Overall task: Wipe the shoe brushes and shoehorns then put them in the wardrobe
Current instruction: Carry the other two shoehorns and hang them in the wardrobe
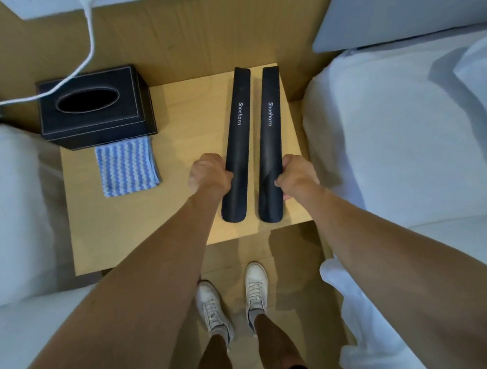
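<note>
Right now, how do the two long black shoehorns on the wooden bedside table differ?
The left black shoehorn is held by the left hand and lies nearer the folded blue-and-white striped cloth. The right black shoehorn is held by the right hand and lies nearer the table's right edge. Both are glossy, printed "Shoehorn", and lie parallel.

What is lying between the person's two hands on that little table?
In the head view, two black shoehorns lie side by side between them: the left hand grips the left shoehorn, the right hand grips the right shoehorn.
</note>
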The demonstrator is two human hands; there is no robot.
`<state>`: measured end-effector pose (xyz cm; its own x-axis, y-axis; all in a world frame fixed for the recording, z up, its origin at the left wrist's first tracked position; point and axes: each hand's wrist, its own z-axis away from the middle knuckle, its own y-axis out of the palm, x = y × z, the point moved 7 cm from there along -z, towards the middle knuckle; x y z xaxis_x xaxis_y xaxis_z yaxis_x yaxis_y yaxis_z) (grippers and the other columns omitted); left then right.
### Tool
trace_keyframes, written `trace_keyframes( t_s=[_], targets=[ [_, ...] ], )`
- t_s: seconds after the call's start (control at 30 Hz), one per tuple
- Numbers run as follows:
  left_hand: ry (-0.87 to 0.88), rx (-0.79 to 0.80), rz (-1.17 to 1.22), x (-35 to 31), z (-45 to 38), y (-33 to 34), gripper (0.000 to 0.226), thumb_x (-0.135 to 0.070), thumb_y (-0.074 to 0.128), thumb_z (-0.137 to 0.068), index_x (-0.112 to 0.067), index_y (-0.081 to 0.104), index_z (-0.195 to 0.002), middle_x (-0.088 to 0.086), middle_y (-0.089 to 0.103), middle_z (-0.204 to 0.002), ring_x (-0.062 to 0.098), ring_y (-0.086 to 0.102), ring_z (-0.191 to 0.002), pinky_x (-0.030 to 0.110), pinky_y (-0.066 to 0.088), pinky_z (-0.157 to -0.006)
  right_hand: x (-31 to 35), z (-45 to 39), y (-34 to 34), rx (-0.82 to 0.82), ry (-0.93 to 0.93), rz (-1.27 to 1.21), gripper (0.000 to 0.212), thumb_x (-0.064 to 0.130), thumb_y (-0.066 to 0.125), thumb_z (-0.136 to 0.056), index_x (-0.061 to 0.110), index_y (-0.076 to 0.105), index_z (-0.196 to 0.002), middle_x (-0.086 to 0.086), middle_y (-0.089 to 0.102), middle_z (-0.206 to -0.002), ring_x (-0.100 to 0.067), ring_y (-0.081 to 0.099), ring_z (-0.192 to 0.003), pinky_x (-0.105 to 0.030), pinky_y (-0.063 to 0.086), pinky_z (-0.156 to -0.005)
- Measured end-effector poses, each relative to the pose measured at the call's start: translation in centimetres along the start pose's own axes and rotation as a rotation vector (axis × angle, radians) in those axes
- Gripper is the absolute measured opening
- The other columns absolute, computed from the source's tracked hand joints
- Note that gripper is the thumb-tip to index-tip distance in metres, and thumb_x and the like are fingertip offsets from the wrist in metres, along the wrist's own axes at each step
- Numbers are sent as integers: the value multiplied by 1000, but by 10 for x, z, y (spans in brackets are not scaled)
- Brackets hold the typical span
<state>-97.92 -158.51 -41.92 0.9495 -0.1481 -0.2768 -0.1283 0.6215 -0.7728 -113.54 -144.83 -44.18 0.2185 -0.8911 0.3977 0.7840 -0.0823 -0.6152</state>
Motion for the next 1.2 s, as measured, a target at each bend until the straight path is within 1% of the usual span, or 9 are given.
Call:
trace_keyframes(
  t_s=[0.13, 0.23, 0.37, 0.53, 0.67, 0.77, 0.83, 1.03, 1.2],
  targets=[
    [117, -28, 49, -24, 23, -26, 11, -22, 66, -89, -14, 62, -95, 7, 64, -97, 26, 61, -92, 31, 52, -74, -3, 31, -35, -63, -12, -90, 28, 3, 67, -89, 25, 56, -102, -5, 68, -99, -21, 68, -73, -44, 64, -66],
    [256, -63, 75, -53, 43, -48, 12, -16, 67, -87, -15, 55, -90, 6, 63, -92, 25, 59, -86, 32, 51, -72, 0, 58, -70, -128, -37, -147, 36, 0, 65, -85, 26, 55, -108, -6, 68, -101, -28, 70, -80, -48, 63, -65],
    [403, -88, 159, -98, 76, -80, 18, -11, 66, -87, -18, 51, -94, 3, 62, -92, 23, 59, -86, 31, 46, -72, 5, 101, -123, -274, -91, -190, 40, 8, 67, -88, 22, 55, -123, -7, 67, -111, -29, 67, -97, -47, 60, -82],
    [632, -103, 265, -154, 133, -133, 21, -9, 65, -87, -17, 57, -105, 1, 66, -96, 23, 62, -91, 34, 53, -81, 10, 168, -189, -448, -95, -332, 40, 9, 68, -86, 21, 55, -122, -8, 67, -105, -32, 66, -92, -50, 58, -85],
    [821, -102, 323, -188, 185, -183, 24, -6, 63, -89, -19, 58, -109, -1, 67, -96, 21, 63, -92, 35, 53, -81, 20, 229, -233, -589, -112, -417, 43, 5, 69, -86, 16, 57, -126, -11, 68, -108, -35, 66, -97, -53, 58, -84],
    [917, -105, 385, -208, 222, -218, 26, -7, 62, -91, -21, 58, -112, -1, 66, -99, 18, 63, -92, 24, 51, -73, 25, 280, -264, -702, -126, -476, 40, -1, 66, -84, 15, 62, -121, -12, 69, -104, -36, 67, -95, -54, 59, -81],
    [969, -112, 440, -219, 247, -241, 25, -8, 62, -91, -24, 57, -109, -2, 65, -100, 16, 63, -93, 21, 50, -72, 29, 315, -285, -773, -134, -499, 40, -4, 62, -81, 16, 66, -115, -10, 70, -99, -35, 68, -92, -53, 59, -79],
    [1166, -121, 543, -253, 323, -298, 21, -9, 65, -90, -22, 58, -106, -1, 65, -104, 18, 61, -97, 37, 56, -87, 38, 421, -340, -986, -180, -503, 36, -2, 63, -84, 21, 67, -111, -8, 71, -99, -33, 68, -91, -52, 60, -78],
    [1316, -187, 557, -278, 394, -331, 16, -11, 68, -87, -21, 58, -96, -1, 67, -97, 17, 62, -92, 28, 48, -78, 25, 499, -375, -1124, -178, -492, 34, 3, 65, -87, 19, 66, -117, -6, 71, -101, -30, 70, -88, -51, 62, -75]
  ],
)
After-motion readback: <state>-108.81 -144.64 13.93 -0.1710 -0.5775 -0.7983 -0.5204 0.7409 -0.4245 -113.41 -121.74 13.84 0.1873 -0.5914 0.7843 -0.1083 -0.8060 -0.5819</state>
